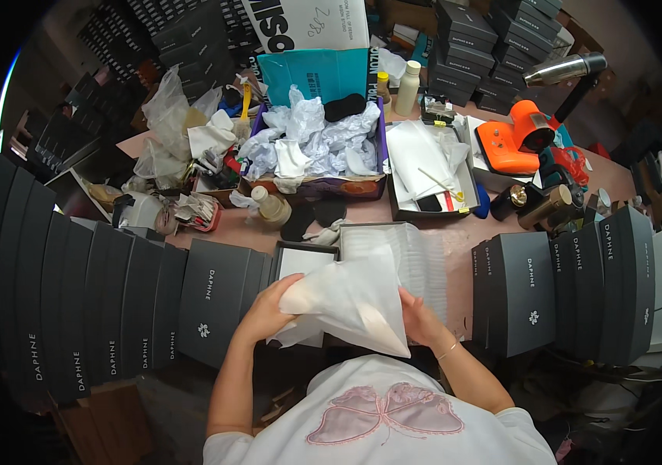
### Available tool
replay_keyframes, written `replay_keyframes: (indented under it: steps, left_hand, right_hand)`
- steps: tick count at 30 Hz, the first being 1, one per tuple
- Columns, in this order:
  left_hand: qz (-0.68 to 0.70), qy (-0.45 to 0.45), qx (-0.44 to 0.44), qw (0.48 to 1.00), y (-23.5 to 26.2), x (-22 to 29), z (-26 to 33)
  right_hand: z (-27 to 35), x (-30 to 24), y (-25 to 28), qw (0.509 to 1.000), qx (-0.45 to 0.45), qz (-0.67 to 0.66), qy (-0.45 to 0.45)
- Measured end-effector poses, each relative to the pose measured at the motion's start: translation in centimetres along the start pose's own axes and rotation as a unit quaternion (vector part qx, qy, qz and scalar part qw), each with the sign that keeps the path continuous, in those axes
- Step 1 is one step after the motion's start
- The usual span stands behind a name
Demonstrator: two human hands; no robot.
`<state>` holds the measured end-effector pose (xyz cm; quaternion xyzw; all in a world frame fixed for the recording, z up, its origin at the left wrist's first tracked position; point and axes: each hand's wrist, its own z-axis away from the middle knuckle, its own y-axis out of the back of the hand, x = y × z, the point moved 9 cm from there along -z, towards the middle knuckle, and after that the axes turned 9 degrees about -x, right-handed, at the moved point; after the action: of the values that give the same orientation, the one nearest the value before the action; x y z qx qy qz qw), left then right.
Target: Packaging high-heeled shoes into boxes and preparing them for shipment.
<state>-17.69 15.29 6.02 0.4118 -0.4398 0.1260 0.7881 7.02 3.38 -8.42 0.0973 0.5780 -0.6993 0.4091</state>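
A sheet of white tissue paper (346,283) is held up in front of me, with cream-coloured shapes showing faintly through it. My left hand (267,314) grips its left side, fingers curled at the edge. My right hand (425,322) holds its right edge; some of those fingers are hidden behind the paper. Beneath the paper lies an open dark grey box (306,248) with a white inside, partly covered. Just beyond my right hand is a stack of thin translucent sheets (428,260). What the paper wraps is not clear.
Grey shoeboxes line the left (125,302) and right (513,294) sides. Farther back stand a purple carton of crumpled paper (384,139), a tray of papers (412,211), an orange device (513,139) and a heat-gun-like metal nozzle (556,71). A cream bottle (271,208) stands nearer.
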Motion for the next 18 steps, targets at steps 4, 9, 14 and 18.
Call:
replay_keyframes:
  steps: [4,9,14,18]
  left_hand:
    - [0.208,0.022,-0.011,0.978,-3.6,-2.9,-10.3]
    - [0.453,0.071,0.028,0.888,-20.9,-7.8,-17.8]
    - [0.379,0.124,-0.011,0.917,-25.2,-5.3,-12.7]
    - [0.118,0.155,0.037,0.98,-25.6,-7.0,-14.0]
  right_hand:
    - [2.5,-3.9,-7.0,0.882,-0.017,0.469,0.051]
    - [-3.7,-2.7,2.4,0.828,0.202,0.519,0.068]
    - [-3.6,0.1,5.4,0.799,0.171,0.571,0.076]
    - [5.3,-1.2,-0.2,0.831,0.074,0.549,0.044]
